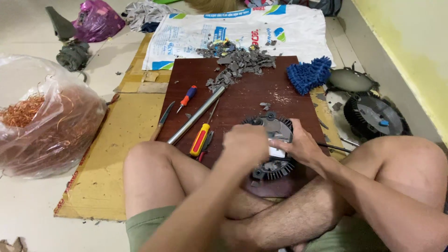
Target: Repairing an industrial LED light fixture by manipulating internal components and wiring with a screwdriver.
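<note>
Black plastic and grey metal make up the round finned motor part point(275, 149) on the near edge of the dark wooden board point(242, 98), just ahead of the crossed legs. The left hand point(245, 144) is curled in a fist over its left side — whether it holds a tool I cannot tell — while the right hand point(301, 147) presses on its right rim, fingers spread. A slip could jab the bracing fingers, or flick chips like the grey rubble pile point(240, 60). Loose screwdrivers point(199, 139) lie near. Cardboard covers a tiled floor; a yellow wall point(410, 42) stands right.
</note>
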